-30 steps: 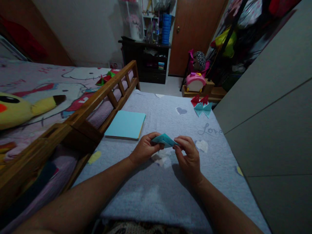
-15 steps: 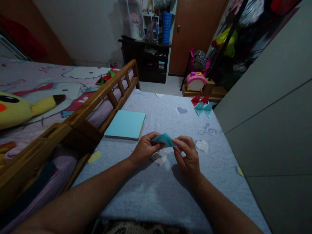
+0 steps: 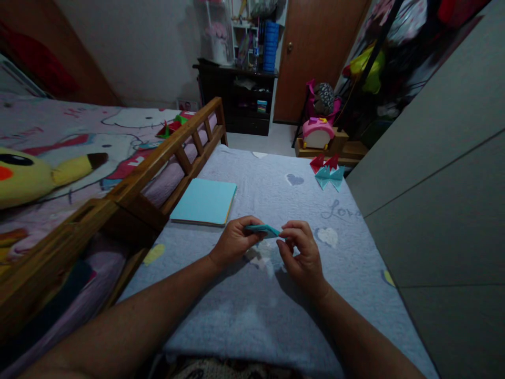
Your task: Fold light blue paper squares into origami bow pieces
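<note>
Two bare hands over the grey-blue sheet (image 3: pixel 252 316), meeting near the middle of the view. With the left hand (image 3: pixel 235 241), pinches the 9 o'clock end of one folded teal paper (image 3: pixel 262 229), thumb on top and fingers curled shut beneath it. With the right hand (image 3: pixel 302 252), nips the 3 o'clock tip of the same paper between thumb and forefinger, the other fingers curled loosely toward the palm. Holds that paper flat, almost edge-on, just above the sheet and between the two hands.

At 10 o'clock from the hands, one stack of light-blue square sheets (image 3: pixel 204 201), lying flat just beside one wooden rail (image 3: pixel 177 147). At 1 o'clock, well apart, one cluster of folded pieces (image 3: pixel 326 172): two teal points in front, two red behind. Past the rail at 9 o'clock, one yellow plush toy (image 3: pixel 35 176) on a second bed (image 3: pixel 98 121); at 11 o'clock on that bed, one small red-and-green folded heap (image 3: pixel 171 126). At 12 o'clock, one brown door (image 3: pixel 315 52).
</note>
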The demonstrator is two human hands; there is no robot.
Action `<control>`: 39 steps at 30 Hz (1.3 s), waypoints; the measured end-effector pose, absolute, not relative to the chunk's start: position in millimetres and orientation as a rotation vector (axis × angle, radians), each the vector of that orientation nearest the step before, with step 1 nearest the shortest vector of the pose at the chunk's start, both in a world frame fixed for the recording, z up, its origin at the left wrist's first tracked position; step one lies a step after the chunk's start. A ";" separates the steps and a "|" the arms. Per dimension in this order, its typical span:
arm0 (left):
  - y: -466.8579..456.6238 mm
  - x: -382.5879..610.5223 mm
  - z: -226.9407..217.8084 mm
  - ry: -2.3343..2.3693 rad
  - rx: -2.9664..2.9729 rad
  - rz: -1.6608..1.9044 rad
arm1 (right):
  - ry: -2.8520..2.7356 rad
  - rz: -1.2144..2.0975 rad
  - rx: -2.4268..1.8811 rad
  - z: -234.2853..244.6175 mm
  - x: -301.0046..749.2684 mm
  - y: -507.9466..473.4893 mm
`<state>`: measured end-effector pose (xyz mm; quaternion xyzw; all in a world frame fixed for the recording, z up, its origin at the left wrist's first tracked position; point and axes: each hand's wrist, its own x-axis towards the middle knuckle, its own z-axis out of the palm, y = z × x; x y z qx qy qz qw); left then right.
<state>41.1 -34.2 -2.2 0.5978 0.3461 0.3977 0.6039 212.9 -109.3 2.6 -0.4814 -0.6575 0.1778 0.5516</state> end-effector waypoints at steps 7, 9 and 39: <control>-34.5 39.3 -1.7 0.758 1.403 0.908 | -1.576 0.408 -1.140 1.2 214.3 -107.0; -34.1 38.6 -1.7 0.712 1.443 0.914 | -1.601 0.425 -1.131 0.9 214.6 -106.4; -27.9 35.2 -3.0 0.707 1.585 0.858 | -1.638 0.489 -1.077 4.1 216.7 -106.7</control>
